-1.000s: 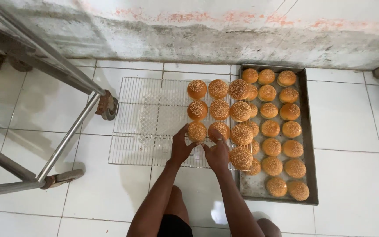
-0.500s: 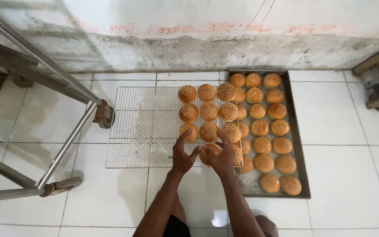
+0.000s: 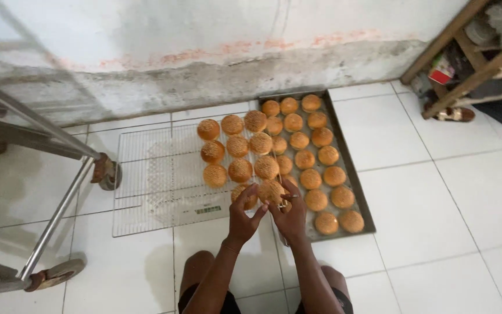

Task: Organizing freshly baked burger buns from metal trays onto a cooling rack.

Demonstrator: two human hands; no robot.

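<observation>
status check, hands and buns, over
Left hand on one bun, right hand gripping another bun. Both at wire rack edge. Nothing blocking.

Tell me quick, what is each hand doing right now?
Left hand: closed on a sesame bun at the wire rack's near edge.
Right hand: closed on another sesame bun, beside the baking tray.

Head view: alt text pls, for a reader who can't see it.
Seen from above, a person's left hand and right hand each hold a sesame bun between a wire rack and a metal tray of buns on a white tiled floor.
</observation>
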